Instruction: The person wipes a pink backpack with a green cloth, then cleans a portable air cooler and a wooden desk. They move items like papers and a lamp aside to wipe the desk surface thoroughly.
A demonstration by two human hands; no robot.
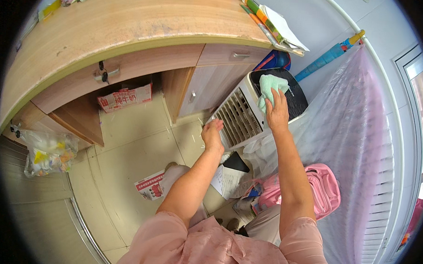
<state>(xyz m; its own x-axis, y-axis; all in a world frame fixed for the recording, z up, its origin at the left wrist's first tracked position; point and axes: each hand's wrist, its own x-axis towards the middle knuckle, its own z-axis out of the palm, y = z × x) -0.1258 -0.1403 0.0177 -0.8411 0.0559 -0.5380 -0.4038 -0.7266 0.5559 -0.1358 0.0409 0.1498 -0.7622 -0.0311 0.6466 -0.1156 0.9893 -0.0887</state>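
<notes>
Right hand point(277, 111): you loosely grip a green cloth point(271, 84) atop the cooler point(294, 95) | your left hand point(213, 136): half-open, empty, beside its grille point(239, 115) | box point(124, 99) under counter point(145, 18): red writing

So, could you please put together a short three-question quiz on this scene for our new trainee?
1. Which of the person's hands is on the pale green cloth at the dark top of the white slatted unit?

2. True or false: keys hang at the front of a desk drawer.

3. What is the main colour of the backpack?
A) blue
B) pink
C) yellow

Key:
1. The right hand; the left hand is at the unit's front left side, without a cloth.
2. True.
3. B.
</notes>
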